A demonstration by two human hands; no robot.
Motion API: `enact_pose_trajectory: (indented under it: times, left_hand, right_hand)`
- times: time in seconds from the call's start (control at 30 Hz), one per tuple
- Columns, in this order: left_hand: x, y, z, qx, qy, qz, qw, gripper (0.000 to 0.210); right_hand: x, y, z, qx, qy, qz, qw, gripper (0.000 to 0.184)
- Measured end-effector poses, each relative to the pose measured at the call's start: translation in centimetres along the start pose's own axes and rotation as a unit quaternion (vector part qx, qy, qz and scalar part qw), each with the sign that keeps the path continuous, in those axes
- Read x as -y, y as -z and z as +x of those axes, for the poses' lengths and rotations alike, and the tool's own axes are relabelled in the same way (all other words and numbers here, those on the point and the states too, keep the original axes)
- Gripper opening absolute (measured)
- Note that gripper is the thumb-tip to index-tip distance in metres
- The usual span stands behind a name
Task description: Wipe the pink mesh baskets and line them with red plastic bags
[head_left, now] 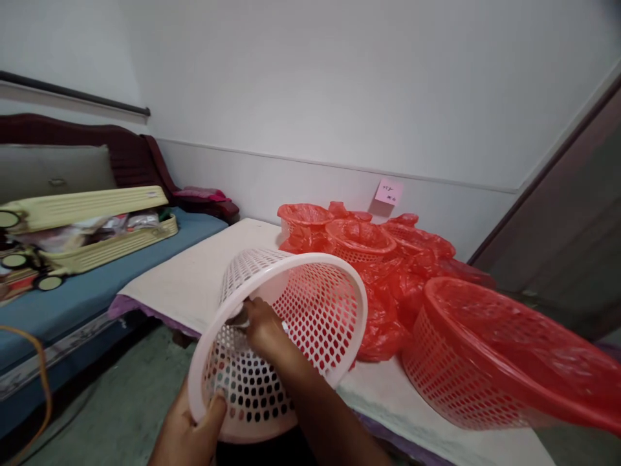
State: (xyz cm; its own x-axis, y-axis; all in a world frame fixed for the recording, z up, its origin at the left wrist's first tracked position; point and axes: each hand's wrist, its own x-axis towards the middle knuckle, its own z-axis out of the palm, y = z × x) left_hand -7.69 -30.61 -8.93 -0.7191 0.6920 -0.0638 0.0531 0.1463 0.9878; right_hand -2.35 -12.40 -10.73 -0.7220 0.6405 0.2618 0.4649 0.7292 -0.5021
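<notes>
"Steadying the white basket [315, 304] seems to be the job of the left hand [187, 427]: thumb inside the rim, the other fingers apparently behind it, a firm grasp."

"Why so tilted?"

"Probably so the mouth faces the person and leaves room for the right hand [264, 333], which is well inside, close to the left part of the wall."

"What do those fingers have?"

"They're curled by something grey [237, 317]. Whether they pinch it, or what it is, I can't tell."

"Does the white basket rest on the table [194, 259]?"

"I can't tell that either. It's held at the near edge, in front of the person, likely so both arms can get at it."

"And the red baskets [361, 239]?"

"Grouped at the back near the white wall [315, 97], with red bags [383, 330] about them, perhaps to stay out of the hands' way. The near red basket [460, 375] is at the right."
</notes>
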Motion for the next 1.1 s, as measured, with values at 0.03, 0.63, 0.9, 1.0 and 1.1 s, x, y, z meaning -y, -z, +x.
enact_pose_trajectory:
  times: [0.03,0.63,0.9,1.0,1.1]
  left_hand:
    - [-0.1,0.2,0.0,0.004,0.001,0.005,1.0,0.056]
    - [-0.6,4.5,5.1,-0.004,-0.28,0.282,0.918,0.039]
    - [-2.3,3.8,6.8,-0.042,-0.294,0.329,0.896,0.034]
    - [-2.7,3.5,7.1,-0.034,-0.286,0.327,0.9,0.039]
    - [-3.0,3.1,7.3,-0.027,-0.262,0.336,0.904,0.041]
  right_hand:
    - [0.0,-0.1,-0.4,0.004,0.004,-0.011,1.0,0.028]
    - [1.7,-2.6,-6.8,0.102,0.066,-0.101,0.987,0.019]
    - [4.6,2.6,-11.5,0.108,0.104,0.069,0.986,0.018]
    - [3.7,2.5,-12.8,0.08,0.061,0.002,0.995,0.013]
    - [2.5,2.3,-13.3,0.058,-0.009,-0.081,0.995,0.008]
